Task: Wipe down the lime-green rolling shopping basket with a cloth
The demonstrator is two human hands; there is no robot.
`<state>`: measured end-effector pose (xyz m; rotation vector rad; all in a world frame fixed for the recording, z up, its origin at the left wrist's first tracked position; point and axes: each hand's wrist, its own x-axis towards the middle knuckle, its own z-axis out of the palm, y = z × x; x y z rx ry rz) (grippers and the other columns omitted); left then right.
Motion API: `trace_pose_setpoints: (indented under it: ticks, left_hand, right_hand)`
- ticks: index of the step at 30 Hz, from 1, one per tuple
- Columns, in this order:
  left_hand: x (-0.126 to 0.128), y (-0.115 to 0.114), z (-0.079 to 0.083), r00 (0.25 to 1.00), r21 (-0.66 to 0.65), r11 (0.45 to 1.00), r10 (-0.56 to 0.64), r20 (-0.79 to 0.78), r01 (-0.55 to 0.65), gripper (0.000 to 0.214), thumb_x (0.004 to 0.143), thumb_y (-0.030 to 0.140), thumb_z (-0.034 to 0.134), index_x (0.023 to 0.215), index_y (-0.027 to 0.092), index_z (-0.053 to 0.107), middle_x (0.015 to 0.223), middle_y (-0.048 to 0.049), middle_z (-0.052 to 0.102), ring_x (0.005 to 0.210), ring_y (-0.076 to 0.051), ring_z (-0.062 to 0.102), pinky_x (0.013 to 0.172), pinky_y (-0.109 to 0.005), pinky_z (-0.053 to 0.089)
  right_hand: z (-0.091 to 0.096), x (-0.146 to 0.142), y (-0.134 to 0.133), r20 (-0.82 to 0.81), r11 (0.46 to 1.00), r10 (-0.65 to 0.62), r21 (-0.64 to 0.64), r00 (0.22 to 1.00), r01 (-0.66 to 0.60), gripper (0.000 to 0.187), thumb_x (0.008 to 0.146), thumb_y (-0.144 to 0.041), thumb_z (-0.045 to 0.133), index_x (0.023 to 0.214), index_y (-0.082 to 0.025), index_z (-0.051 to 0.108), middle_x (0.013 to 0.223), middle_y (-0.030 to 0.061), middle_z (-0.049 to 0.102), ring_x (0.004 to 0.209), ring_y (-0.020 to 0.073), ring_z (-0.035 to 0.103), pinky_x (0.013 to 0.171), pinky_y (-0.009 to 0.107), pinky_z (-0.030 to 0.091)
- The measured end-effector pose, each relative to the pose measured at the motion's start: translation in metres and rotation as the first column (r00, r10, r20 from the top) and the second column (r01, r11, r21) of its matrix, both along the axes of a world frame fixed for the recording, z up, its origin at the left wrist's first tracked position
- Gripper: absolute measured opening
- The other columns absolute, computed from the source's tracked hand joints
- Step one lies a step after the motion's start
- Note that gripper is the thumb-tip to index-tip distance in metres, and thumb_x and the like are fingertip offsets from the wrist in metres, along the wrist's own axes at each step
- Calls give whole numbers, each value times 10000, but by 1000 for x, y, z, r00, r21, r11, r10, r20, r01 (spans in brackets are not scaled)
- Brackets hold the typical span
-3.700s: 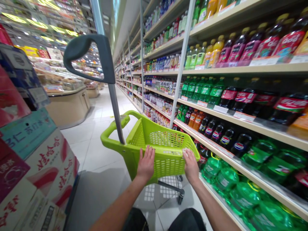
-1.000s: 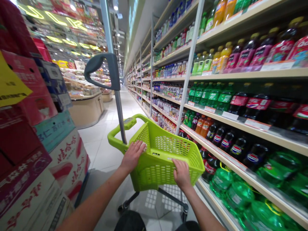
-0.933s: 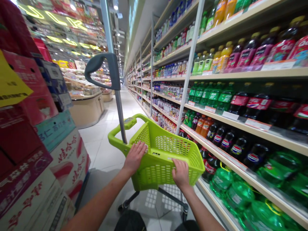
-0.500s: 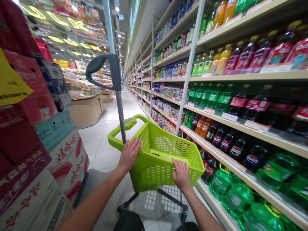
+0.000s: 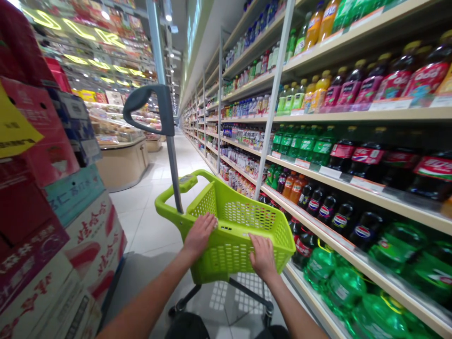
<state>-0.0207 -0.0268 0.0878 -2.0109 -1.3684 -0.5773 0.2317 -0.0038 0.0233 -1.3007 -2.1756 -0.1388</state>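
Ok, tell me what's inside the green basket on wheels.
Inside the green basket only its own mesh walls show, no goods. The near wall, the left hand and the right hand on the rim hide the near part of its bottom.

a single view from a camera worn on the person's head, looking forward and slightly down along a supermarket aisle. the person's forearms enter from the bottom edge, so the left hand (image 5: pixel 200 234) and right hand (image 5: pixel 262 256) sit close to the lens, low in the middle, on the near rim of a green basket (image 5: pixel 229 256). the wide lens bends the drink shelves (image 5: pixel 353 188) along the right side and the stacked cartons (image 5: pixel 81 235) at the left, both very near. the tiled floor (image 5: pixel 148 226) runs away toward the upper centre.
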Motion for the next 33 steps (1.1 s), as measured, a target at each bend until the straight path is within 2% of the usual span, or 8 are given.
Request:
trace_pose_setpoints:
  ticks: [4, 12, 15, 20, 26, 28, 31, 33]
  left_hand:
    - [-33, -6, 14, 986, 88, 984, 150, 68, -155, 398, 808, 72, 309, 1141, 94, 525, 1209, -126, 541, 1177, -248, 430, 976, -435, 353]
    - [66, 14, -29, 994, -59, 992, -111, 2, 111, 360, 829, 109, 334, 1119, 151, 543, 1169, -63, 582, 1146, -195, 467, 950, -365, 398]
    - [35, 11, -14, 994, -52, 992, -113, -1, 113, 398, 814, 72, 310, 1137, 149, 530, 1190, -75, 565, 1172, -195, 439, 963, -381, 383]
    - [-35, 2, 14, 985, 89, 991, 91, 144, -105, 424, 811, 65, 281, 1174, 104, 498, 1223, -131, 527, 1217, -238, 383, 995, -454, 337]
    - [31, 13, -22, 998, -29, 999, -30, 59, 32, 374, 833, 91, 324, 1151, 137, 514, 1185, -83, 566, 1175, -201, 436, 980, -399, 372]
    - [40, 13, -23, 996, -56, 994, -89, 23, 90, 360, 839, 102, 336, 1145, 154, 518, 1181, -66, 570, 1172, -187, 438, 973, -379, 384]
    - [8, 6, -2, 995, 23, 995, -96, 23, 96, 362, 851, 101, 314, 1140, 162, 523, 1176, -65, 573, 1178, -182, 429, 986, -383, 375]
    - [-26, -1, 16, 995, 140, 990, -12, 103, -3, 357, 864, 124, 308, 1162, 138, 505, 1193, -91, 555, 1196, -202, 404, 992, -415, 368]
  right_hand:
    - [-1, -4, 1, -28, 1000, -27, 1, 999, 27, 554, 675, -137, 403, 1227, -153, 450, 1154, 97, 534, 1092, 235, 425, 1007, 451, 168]
    - [2, -5, -3, 18, 1000, -29, 5, 999, 29, 590, 652, -119, 418, 1240, -161, 436, 1173, 85, 524, 1101, 225, 421, 1009, 444, 175]
    - [3, 1, -1, 33, 1000, -16, 4, 999, 16, 603, 651, -118, 415, 1252, -169, 425, 1171, 86, 524, 1096, 225, 425, 1004, 437, 188]
    - [-2, 0, 5, -13, 999, -44, 29, 999, 44, 578, 653, -118, 420, 1229, -166, 450, 1157, 89, 531, 1090, 232, 428, 1004, 452, 176]
    - [-4, 0, 9, 7, 999, -31, 22, 999, 31, 601, 639, -111, 417, 1238, -146, 436, 1159, 95, 529, 1088, 231, 425, 1005, 455, 167]
    - [-3, 4, 10, 20, 1000, -24, 16, 1000, 24, 614, 636, -107, 412, 1248, -154, 425, 1161, 87, 528, 1091, 224, 422, 1006, 444, 170]
    - [-3, 8, 11, 28, 1000, -16, 17, 999, 15, 620, 636, -103, 411, 1253, -172, 420, 1163, 75, 528, 1092, 217, 423, 1006, 431, 173]
    - [-5, 9, 13, 24, 999, -25, 21, 999, 25, 607, 644, -108, 412, 1247, -174, 428, 1154, 76, 534, 1085, 222, 428, 1002, 435, 175]
